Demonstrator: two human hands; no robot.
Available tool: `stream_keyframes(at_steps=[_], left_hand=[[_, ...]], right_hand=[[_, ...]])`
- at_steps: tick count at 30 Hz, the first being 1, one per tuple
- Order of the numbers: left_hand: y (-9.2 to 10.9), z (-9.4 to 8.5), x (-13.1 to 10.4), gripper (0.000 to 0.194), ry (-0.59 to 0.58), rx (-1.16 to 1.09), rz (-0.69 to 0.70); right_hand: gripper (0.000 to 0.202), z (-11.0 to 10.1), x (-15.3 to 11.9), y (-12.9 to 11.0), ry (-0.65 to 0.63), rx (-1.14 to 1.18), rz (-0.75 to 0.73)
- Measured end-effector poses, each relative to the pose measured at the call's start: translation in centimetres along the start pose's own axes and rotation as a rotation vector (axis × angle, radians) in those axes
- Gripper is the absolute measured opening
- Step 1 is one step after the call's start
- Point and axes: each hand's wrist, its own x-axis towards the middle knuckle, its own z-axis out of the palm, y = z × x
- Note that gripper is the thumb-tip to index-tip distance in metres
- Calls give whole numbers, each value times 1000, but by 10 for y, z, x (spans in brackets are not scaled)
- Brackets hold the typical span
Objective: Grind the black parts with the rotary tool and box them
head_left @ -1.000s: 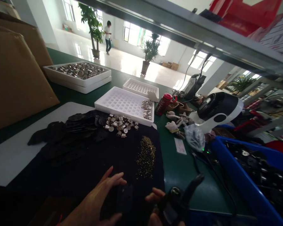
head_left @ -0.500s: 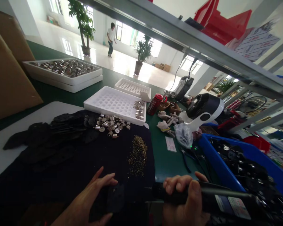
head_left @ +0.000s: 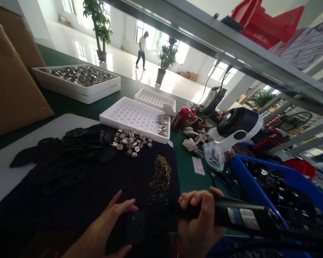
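Observation:
My right hand (head_left: pixel 200 215) is wrapped round a black electric screwdriver (head_left: pixel 239 215) with labels on its side, its tip towards the small screws. My left hand (head_left: pixel 113 218) curves round a dark flat plate (head_left: pixel 135 227) at the bottom centre, the thumb at its lower edge and the fingers at its top. A pile of small brass-coloured screws (head_left: pixel 160 177) lies on the dark cloth (head_left: pixel 104 193). Behind it are loose silver metal cylinders (head_left: pixel 130 140), and more dark plates (head_left: pixel 78 143) are heaped at the left.
White trays (head_left: pixel 131 123) and a stacked tray of cylinders (head_left: pixel 88 91) stand behind. Right of them are a red bottle (head_left: pixel 181 118), gloves (head_left: pixel 191 143), a fan (head_left: pixel 235 125) and a blue bin (head_left: pixel 258 190) of dark parts. A metal shelf crosses overhead. A person (head_left: pixel 142 50) walks in the background.
My right hand has moved slightly left and up with the screwdriver, closer to the screws. The view has shifted a little. The background person has moved right.

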Motion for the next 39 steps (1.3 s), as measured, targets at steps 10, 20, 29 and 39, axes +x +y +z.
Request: stream_keyframes(at_steps=[10,20,29,39], left_hand=[[2,0,2,89,11,4,-7],[6,0,2,90,12,-12,4],[7,0,2,90,-13,2,-5],[2,2,-2,96,-26,-12,-35]], right_hand=[[23,3,2,5,-9,-11,-8],[23,2,3,5,-3,-43,-14],[26,3,2,6,12,-45,-9],[23,6,1,2,-6,-54,-28]])
